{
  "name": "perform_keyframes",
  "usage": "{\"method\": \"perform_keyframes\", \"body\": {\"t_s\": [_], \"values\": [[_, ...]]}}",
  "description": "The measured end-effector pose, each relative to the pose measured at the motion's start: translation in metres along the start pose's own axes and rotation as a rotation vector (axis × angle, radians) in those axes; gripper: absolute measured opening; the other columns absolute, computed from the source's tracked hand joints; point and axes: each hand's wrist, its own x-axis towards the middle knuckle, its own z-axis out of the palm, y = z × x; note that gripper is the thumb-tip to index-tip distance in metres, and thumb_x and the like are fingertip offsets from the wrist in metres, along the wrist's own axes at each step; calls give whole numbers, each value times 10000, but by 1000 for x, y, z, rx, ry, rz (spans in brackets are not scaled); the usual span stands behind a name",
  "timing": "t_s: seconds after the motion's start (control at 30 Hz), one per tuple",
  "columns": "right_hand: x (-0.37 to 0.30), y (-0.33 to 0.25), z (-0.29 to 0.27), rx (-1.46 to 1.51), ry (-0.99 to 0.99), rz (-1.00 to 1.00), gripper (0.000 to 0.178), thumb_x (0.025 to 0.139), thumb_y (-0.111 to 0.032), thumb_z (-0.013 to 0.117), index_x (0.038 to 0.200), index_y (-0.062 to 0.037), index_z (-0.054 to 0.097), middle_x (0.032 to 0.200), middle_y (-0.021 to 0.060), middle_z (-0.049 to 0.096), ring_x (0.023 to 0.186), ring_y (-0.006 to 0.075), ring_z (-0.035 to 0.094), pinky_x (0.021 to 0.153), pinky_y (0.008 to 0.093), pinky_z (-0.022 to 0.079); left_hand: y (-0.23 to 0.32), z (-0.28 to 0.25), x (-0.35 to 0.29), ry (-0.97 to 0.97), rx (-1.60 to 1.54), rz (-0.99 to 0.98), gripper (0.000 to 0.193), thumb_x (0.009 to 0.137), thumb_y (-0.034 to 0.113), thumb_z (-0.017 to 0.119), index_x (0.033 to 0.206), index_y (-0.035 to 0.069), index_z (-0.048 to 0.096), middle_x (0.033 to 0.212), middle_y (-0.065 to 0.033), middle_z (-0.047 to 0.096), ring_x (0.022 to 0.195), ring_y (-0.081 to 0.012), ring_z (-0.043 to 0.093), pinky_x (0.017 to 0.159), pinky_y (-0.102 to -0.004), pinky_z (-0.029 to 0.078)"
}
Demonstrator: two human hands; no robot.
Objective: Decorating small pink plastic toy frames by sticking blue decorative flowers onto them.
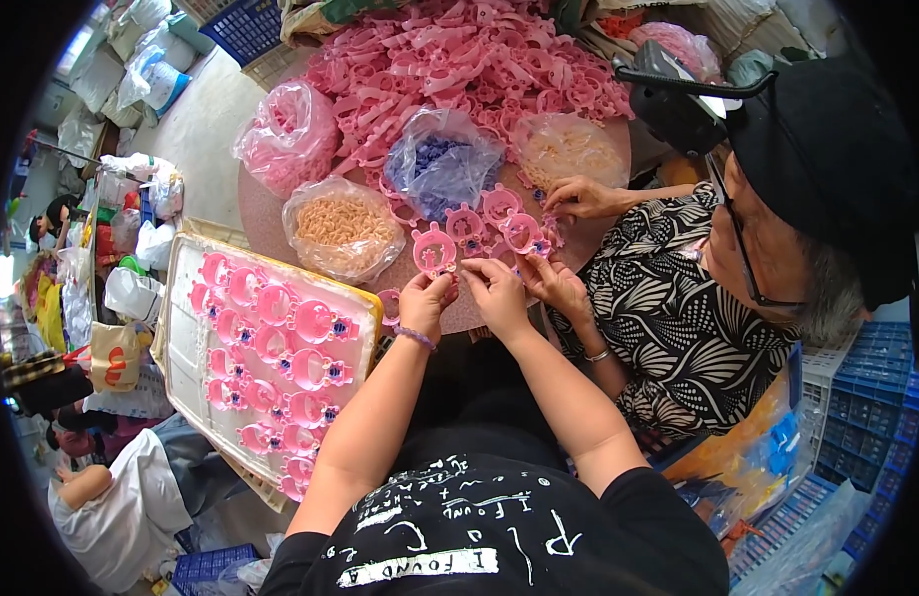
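My left hand [426, 301] is closed on the lower end of a pink plastic piece [434, 248], a round open frame with small ears and little coloured parts at its base. Close beside it, my right hand [495, 295] has its fingertips pinched together; whatever they hold is too small to make out. Several similar pink frames [466, 223] lie on the table just beyond my hands. A co-worker at the right has one hand [557, 288] at another pink frame [522, 233] and the other hand [585, 198] near the table's right side.
A large heap of pink parts [459, 74] covers the far table. Nearer stand open bags of tan pieces [345, 230], blue-purple pieces [439, 167] and pale pieces [570, 149]. A white tray [186, 348] with rows of pink frames is at my left. Blue crates [856, 427] stand right.
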Motion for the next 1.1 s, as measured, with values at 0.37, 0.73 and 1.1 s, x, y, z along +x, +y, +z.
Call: {"method": "perform_keyframes", "body": {"t_s": [0.37,0.73,1.1], "values": [[1,-6,-1,55,-53,42,138,787,-123,629,908,-62,656,843,94,631,746,226,615,657,302,479,5,1,-3,-57,2,-28,135,811,74,619,934,50,569,845,2,589,711,-95,583,637,-202,501],[-5,-5,6,136,12,177,150,801,-128,625,903,-22,650,843,108,653,715,185,629,638,288,484,6,2,-9,-170,-109,-102,229,815,38,585,1041,57,550,942,-25,602,823,-129,599,741,-253,510],[0,-11,-4,-80,-34,-161,173,766,-82,615,936,-70,650,854,102,634,765,262,619,669,333,499,10,1,-16,-91,-34,-121,214,810,69,583,1021,102,563,907,4,612,792,-115,608,686,-266,520]]}}
